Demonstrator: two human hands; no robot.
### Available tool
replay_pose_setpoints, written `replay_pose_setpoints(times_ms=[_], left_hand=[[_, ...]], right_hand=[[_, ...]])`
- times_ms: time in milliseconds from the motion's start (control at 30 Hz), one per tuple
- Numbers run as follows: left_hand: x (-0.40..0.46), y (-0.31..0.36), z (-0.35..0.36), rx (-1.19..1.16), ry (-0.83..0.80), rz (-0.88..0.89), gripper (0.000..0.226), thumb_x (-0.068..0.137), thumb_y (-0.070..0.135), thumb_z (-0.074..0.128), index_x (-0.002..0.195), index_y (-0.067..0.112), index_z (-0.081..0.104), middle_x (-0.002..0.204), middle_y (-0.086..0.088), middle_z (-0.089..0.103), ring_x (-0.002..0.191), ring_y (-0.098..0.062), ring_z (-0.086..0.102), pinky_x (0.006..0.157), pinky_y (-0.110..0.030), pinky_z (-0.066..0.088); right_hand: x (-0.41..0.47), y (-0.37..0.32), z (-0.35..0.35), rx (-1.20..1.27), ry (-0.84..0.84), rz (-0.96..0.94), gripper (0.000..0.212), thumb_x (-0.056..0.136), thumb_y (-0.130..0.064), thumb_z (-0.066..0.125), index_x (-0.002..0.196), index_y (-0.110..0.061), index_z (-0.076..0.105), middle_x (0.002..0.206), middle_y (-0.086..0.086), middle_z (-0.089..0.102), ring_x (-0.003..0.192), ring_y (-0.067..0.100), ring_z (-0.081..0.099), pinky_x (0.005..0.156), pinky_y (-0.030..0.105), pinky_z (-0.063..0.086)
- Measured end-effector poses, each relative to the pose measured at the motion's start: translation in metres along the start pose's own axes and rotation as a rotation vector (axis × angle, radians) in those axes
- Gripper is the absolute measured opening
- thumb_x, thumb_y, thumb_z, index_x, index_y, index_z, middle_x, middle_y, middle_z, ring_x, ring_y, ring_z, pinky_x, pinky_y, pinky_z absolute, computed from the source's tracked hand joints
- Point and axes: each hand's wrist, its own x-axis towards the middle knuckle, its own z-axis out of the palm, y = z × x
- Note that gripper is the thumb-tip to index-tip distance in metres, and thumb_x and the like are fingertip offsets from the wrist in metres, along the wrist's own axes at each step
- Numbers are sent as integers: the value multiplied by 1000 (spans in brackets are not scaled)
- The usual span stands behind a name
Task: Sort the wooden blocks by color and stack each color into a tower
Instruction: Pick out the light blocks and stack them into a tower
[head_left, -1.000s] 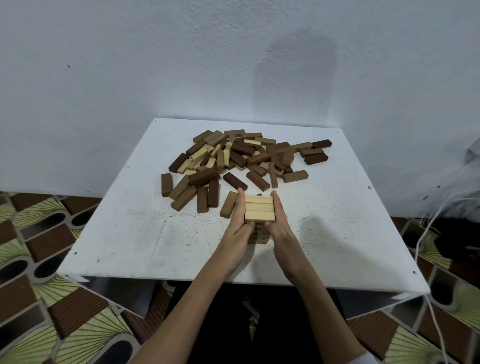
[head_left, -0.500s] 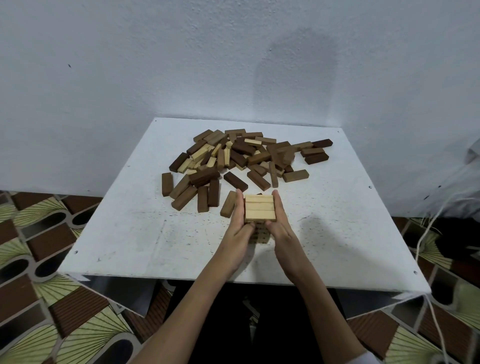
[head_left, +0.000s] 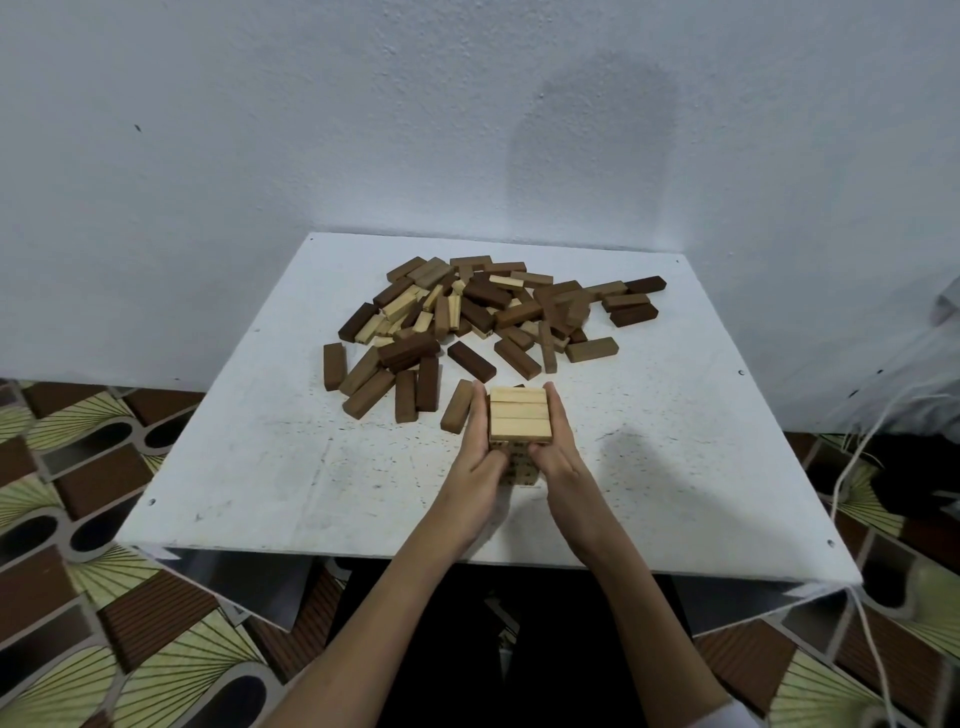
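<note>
Against light tower (head_left: 519, 421), left hand (head_left: 480, 457), right hand (head_left: 558, 452), fingers straight.

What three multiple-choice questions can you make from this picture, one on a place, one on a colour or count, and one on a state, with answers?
1. Where does the light wood tower stand?
A. Nearer the person than the block pile
B. Behind the pile
C. On the floor

2. How many blocks form the tower's top layer?
A. One
B. Three
C. Six

3. What are the hands doing?
A. Resting on the pile
B. Hanging off the table
C. Pressing the tower's sides

Answers:
1. A, the tower is closer to the table's front edge.
2. B, three pale blocks lie side by side.
3. C, the left hand and right hand flank it.
</note>
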Motion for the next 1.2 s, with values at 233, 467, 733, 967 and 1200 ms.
replay_pose_setpoints(times_ms=[233, 467, 733, 967, 1200], left_hand=[[-2, 3, 4, -37, -31, 3, 62, 99, -6, 22, 150, 23, 1, 132, 9, 29, 91, 20, 39, 68, 4, 38], [-3, 7, 4, -59, -27, 14, 62, 99, -6, 23, 150, 22, 2, 126, 16, 32, 80, 31, 45, 65, 3, 39], [-2, 5, 5, -45, -17, 15, 61, 100, -4, 23, 150, 26, 3, 129, 13, 31, 83, 29, 45, 67, 5, 37], [-1, 3, 3, -19, -12, 18, 62, 100, -2, 24, 150, 28, 2, 134, 11, 27, 88, 25, 41, 68, 5, 37], [0, 0, 2, -22, -7, 31, 62, 100, -3, 24, 150, 28, 3, 127, 16, 33, 84, 30, 46, 67, 5, 38]], right_hand=[[1, 3, 0, 17, 5, -6, 79, 76, -29, 31, 148, -38, 1, 154, -11, 15, 131, 4, 25, 96, 18, 27], [3, 6, -1, 11, 22, -15, 70, 87, -25, 34, 148, -38, 1, 155, -11, 13, 133, 3, 24, 92, 11, 29], [2, 4, -1, 9, 31, -43, 61, 100, -13, 29, 148, -38, 1, 155, -12, 10, 130, -1, 22, 85, 4, 30], [0, 3, -1, -35, 39, -41, 57, 101, -16, 27, 148, -38, 2, 156, -9, 11, 130, 1, 22, 87, 2, 28], [0, 3, -1, -35, 36, -37, 58, 101, -16, 28, 148, -37, 1, 156, -11, 9, 129, -1, 20, 82, -1, 27]])
